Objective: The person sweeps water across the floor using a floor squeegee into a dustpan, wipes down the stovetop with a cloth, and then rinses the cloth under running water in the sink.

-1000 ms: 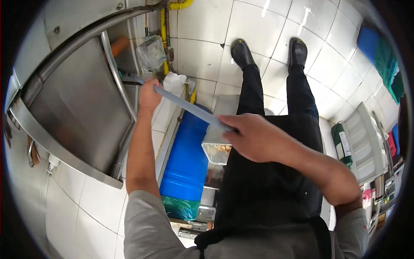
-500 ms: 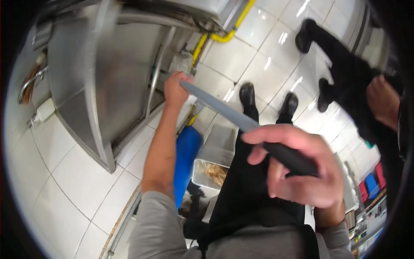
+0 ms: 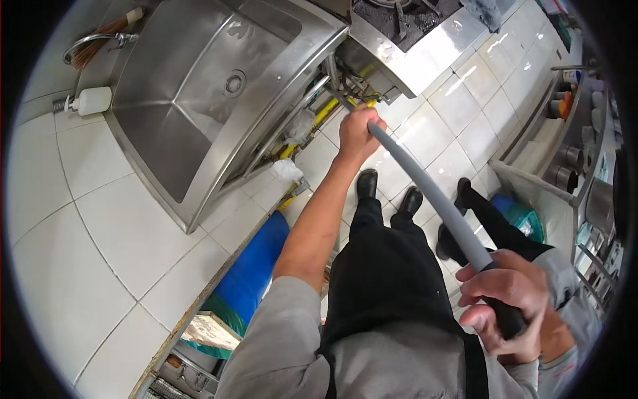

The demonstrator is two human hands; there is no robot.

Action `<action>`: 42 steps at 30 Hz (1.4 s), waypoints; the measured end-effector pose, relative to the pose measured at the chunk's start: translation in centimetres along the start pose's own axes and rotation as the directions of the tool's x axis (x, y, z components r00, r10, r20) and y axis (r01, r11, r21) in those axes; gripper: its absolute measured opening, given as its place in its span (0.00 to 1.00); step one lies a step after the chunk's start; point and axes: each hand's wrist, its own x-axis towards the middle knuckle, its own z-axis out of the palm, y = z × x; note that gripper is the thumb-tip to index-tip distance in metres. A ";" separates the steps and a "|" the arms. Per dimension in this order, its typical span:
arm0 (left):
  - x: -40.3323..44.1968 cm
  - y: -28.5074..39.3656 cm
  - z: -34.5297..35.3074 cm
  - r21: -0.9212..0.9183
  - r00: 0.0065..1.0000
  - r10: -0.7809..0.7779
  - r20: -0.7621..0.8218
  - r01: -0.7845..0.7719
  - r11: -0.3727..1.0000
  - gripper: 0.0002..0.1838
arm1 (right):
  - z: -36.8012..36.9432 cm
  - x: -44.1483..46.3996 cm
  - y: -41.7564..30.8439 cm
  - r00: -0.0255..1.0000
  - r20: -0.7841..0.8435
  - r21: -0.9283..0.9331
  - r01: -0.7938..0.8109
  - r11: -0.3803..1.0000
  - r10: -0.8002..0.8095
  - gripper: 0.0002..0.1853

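Observation:
A long grey pole [image 3: 425, 187] with a black grip runs slantwise across the middle of the view. My left hand [image 3: 359, 133] is closed around its upper part, close to the corner between the sink and the stove. At the lower right my right hand [image 3: 502, 299] has its fingers curled round the black end of the pole. The pole's far end passes beyond my left hand toward the pipes, where it is hard to make out.
A steel sink [image 3: 199, 100] is at the upper left, with a soap bottle [image 3: 93, 101] beside it. A stove [image 3: 399, 40] stands at the top. Below is a blue bin [image 3: 249, 266]. At the right, another person [image 3: 495, 216] stands near a shelf [image 3: 571, 146].
The view has turned toward the sink and stove. Both hands, still on the pole, have moved right in the picture. The other person is now lower in the frame, behind my right hand.

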 end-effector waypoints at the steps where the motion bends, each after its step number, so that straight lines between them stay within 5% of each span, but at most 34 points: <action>1: -0.3 0.2 -0.2 0.043 0.999 0.033 0.030 -0.035 0.998 0.12 | 0.4 -0.7 1.0 0.998 0.015 -0.001 0.063 0.998 -0.063 0.19; 9: -4.5 -0.1 -3.9 0.408 0.941 -0.239 0.238 0.126 0.904 0.10 | 3.4 -4.5 8.3 0.981 -0.195 0.439 0.073 0.895 0.016 0.09; 12: -6.4 -3.1 -4.9 0.477 0.949 -0.287 0.133 0.192 0.858 0.09 | 2.3 -1.0 10.5 0.997 -0.052 0.404 0.065 0.912 -0.048 0.08; 15: -9.7 -10.3 -5.4 0.249 0.939 -0.335 -0.074 0.342 0.906 0.09 | 3.8 5.0 9.5 0.981 0.025 0.307 0.176 0.935 -0.192 0.07; 18: -8.0 -6.8 -5.7 -0.332 0.814 -0.488 -0.316 0.387 0.860 0.10 | 3.0 7.3 4.0 0.936 0.231 0.130 0.240 0.962 -0.265 0.09; 21: -5.9 -4.3 -4.3 -0.544 0.825 -0.510 -0.245 0.319 0.776 0.11 | 1.2 5.3 0.2 0.924 0.324 -0.049 0.232 0.972 -0.204 0.14; 23: -4.6 -4.5 -3.2 -0.047 0.964 -0.181 -0.195 0.175 0.983 0.12 | 1.7 2.6 1.0 0.938 0.170 -0.053 0.315 0.948 -0.302 0.15; 29: -3.2 4.3 -0.8 0.168 0.987 -0.154 -0.054 0.161 0.973 0.11 | -0.5 -5.7 2.6 0.991 -0.041 0.130 0.132 0.983 -0.128 0.14; 34: -5.0 1.0 -1.3 0.243 0.985 -0.038 -0.169 0.079 0.967 0.10 | 0.5 -3.6 5.4 0.962 0.016 0.075 0.271 0.960 -0.273 0.11; 37: -5.5 -1.9 -0.1 -0.341 0.879 -0.288 -0.379 0.156 0.927 0.14 | 1.0 -0.8 3.3 0.926 0.258 -0.089 0.308 0.947 -0.277 0.13; 40: -2.7 -0.9 3.8 -0.509 0.750 -0.332 -0.572 -0.008 0.861 0.13 | -0.5 0.9 -0.2 0.837 0.474 -0.262 0.430 0.864 -0.273 0.13; 42: -1.9 1.1 5.0 -0.482 0.794 -0.298 -0.529 0.008 0.876 0.13 | -1.2 1.2 -2.0 0.809 0.513 -0.281 0.475 0.834 -0.288 0.13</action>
